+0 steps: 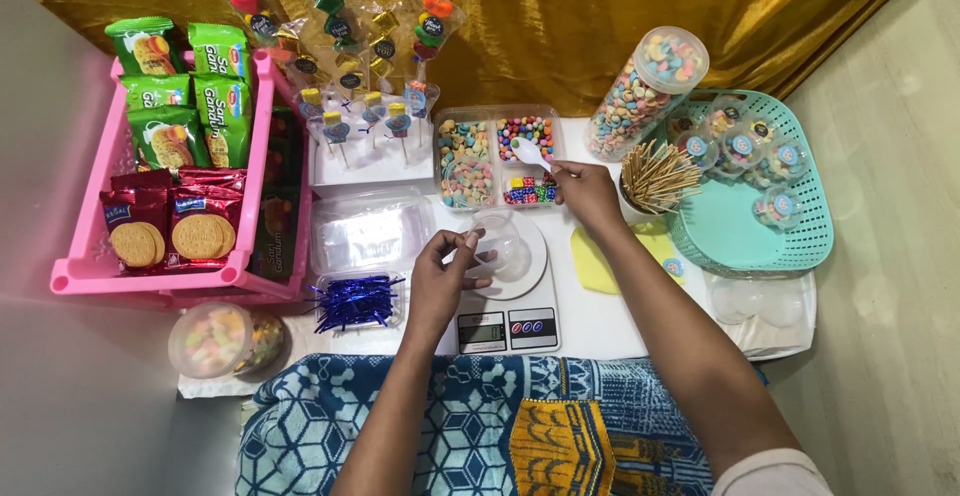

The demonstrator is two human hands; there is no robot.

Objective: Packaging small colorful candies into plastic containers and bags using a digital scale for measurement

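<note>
Nearest: patterned blue cloth [470, 426] over the lap, both forearms reaching over it. On the white table [600, 326], a scale [510, 301] w/ a clear cup [500, 246] on its round plate. Left hand [440, 281] grip is pinched on the cup's rim. Blue twist ties [355, 299] lie just left of it, clear bags [370, 233] behind them. Right hand [588, 194] grip holds a white spoon [528, 152] over the candy tray [497, 159]. Toothpicks [655, 176] just right of that hand. Farther: candy jar [645, 91], teal basket [800, 226] right, pink snack rack [170, 276] left, gold curtain [600, 6] at back.
</note>
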